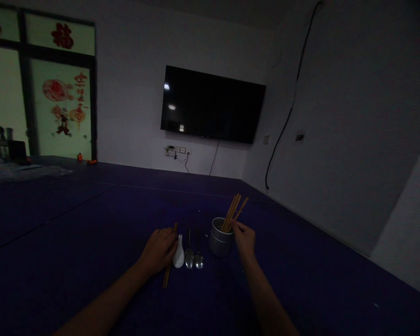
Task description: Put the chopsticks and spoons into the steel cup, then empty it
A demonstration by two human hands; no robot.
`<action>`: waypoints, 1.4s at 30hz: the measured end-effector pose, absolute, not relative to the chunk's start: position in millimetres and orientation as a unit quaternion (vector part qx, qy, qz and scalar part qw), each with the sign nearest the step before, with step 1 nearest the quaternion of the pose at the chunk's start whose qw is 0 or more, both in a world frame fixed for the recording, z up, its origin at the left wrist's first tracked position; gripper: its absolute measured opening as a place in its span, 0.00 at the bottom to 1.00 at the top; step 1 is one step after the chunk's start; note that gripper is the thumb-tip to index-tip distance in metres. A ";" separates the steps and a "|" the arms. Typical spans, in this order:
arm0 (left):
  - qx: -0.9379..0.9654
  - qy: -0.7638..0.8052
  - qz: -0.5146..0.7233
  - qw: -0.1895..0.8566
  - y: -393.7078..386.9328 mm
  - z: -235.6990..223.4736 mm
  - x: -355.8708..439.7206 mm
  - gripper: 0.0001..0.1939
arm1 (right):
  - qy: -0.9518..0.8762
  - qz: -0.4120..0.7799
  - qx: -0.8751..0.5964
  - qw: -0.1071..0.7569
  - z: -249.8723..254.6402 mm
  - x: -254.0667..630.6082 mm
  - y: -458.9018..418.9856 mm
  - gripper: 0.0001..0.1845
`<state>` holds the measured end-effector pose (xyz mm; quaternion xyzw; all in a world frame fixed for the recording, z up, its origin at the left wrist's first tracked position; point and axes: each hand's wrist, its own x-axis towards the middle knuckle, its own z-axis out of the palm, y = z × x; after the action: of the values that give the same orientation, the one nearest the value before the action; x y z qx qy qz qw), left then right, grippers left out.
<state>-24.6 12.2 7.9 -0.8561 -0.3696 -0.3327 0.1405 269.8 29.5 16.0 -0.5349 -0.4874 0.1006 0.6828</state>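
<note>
Right hand (244, 237): pinching wooden chopstick (244, 204), leaning one o'clock, in metal utensil holder (220, 245) at nine o'clock | left hand (160, 247): over chopstick pair (167, 276), axis one-to-seven — grip unclear

Your bare forearms reach forward from the bottom of the view, the left one (115, 298) slanting rightward and the right one (266, 296) slanting leftward. Your left hand (160, 247) lies low, back up, fingers bent; your right hand (244, 237) points its pinched fingertips inward.
</note>
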 end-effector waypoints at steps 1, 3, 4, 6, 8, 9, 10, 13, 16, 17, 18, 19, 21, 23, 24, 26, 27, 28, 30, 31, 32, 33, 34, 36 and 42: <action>-0.857 -0.369 -0.333 0.138 12.3 7.7 -24.5 0.10 | -0.490 0.098 -0.534 0.682 16.7 269.9 29.4 0.24; -0.857 -0.369 -0.333 0.136 12.5 7.3 -24.3 0.10 | -0.496 0.094 -0.536 0.677 18.2 270.0 28.6 0.24; -0.858 -0.369 -0.332 0.134 12.6 7.1 -24.2 0.10 | -0.497 0.091 -0.538 0.674 19.1 270.1 28.1 0.24; -0.858 -0.371 -0.329 0.131 12.7 7.0 -24.1 0.10 | -0.497 0.085 -0.545 0.670 20.5 270.2 26.7 0.25; -0.859 -0.372 -0.327 0.128 12.6 7.3 -24.1 0.10 | -0.495 0.080 -0.550 0.668 21.7 270.3 25.2 0.26; -0.859 -0.372 -0.327 0.127 12.5 7.4 -24.2 0.10 | -0.495 0.078 -0.551 0.667 22.4 270.3 24.5 0.27; -0.860 -0.371 -0.327 0.127 12.4 7.6 -24.4 0.10 | -0.494 0.076 -0.553 0.667 23.1 270.4 23.7 0.28; -0.861 -0.371 -0.324 0.125 12.4 7.9 -24.8 0.10 | -0.490 0.066 -0.555 0.669 26.1 270.9 21.5 0.30; -0.863 -0.375 -0.316 0.121 12.8 7.6 -25.1 0.10 | -0.478 0.037 -0.552 0.682 29.7 271.6 19.8 0.32; -0.864 -0.376 -0.314 0.120 13.0 7.4 -25.1 0.10 | -0.475 0.028 -0.551 0.686 30.7 271.7 19.5 0.32; -0.864 -0.377 -0.313 0.120 13.2 7.1 -25.1 0.10 | -0.473 0.022 -0.550 0.688 31.5 271.9 19.4 0.32; -0.863 -0.377 -0.313 0.119 13.4 6.8 -25.1 0.10 | -0.472 0.020 -0.549 0.689 32.1 272.0 19.5 0.32; -0.863 -0.377 -0.314 0.119 13.7 6.2 -25.1 0.11 | -0.475 0.013 -0.547 0.689 32.7 272.3 20.2 0.32; -0.863 -0.375 -0.318 0.119 13.5 5.9 -25.0 0.11 | -0.481 0.002 -0.544 0.687 32.6 272.5 21.2 0.33; -0.863 -0.374 -0.319 0.119 13.3 5.9 -25.0 0.12 | -0.486 -0.002 -0.543 0.684 32.4 272.6 21.7 0.33; -0.863 -0.373 -0.321 0.119 12.8 6.2 -24.8 0.12 | -0.499 -0.006 -0.545 0.674 31.8 272.6 22.3 0.33; -0.862 -0.373 -0.321 0.119 12.5 6.6 -24.7 0.12 | -0.505 -0.005 -0.546 0.668 31.4 272.5 22.3 0.32; -0.862 -0.374 -0.320 0.120 12.3 6.9 -24.5 0.12 | -0.511 -0.003 -0.547 0.663 30.9 272.4 22.3 0.32; -0.862 -0.378 -0.316 0.119 11.9 7.7 -24.2 0.11 | -0.521 0.002 -0.549 0.654 29.8 271.8 22.1 0.30; -0.863 -0.379 -0.313 0.119 11.9 8.0 -24.0 0.11 | -0.523 0.004 -0.550 0.651 29.2 271.5 22.1 0.29; -0.863 -0.380 -0.312 0.119 11.9 8.2 -23.9 0.11 | -0.526 0.006 -0.551 0.648 28.4 271.1 22.2 0.28; -0.863 -0.380 -0.312 0.119 12.0 8.2 -23.9 0.11 | -0.527 0.008 -0.552 0.646 27.7 270.9 22.3 0.27; -0.863 -0.379 -0.312 0.119 12.1 8.1 -24.0 0.12 | -0.527 0.010 -0.553 0.645 26.9 270.9 22.6 0.27; -0.864 -0.377 -0.313 0.119 12.6 7.6 -24.1 0.12 | -0.521 0.011 -0.556 0.648 25.3 271.3 23.2 0.26; -0.865 -0.377 -0.311 0.117 13.9 6.0 -24.1 0.12 | -0.499 0.012 -0.558 0.663 20.9 273.9 25.3 0.25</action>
<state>-24.1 13.9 6.0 -0.8647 -0.3769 -0.3107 0.1172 273.9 25.3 20.9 -0.5576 -0.4993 0.0121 0.6631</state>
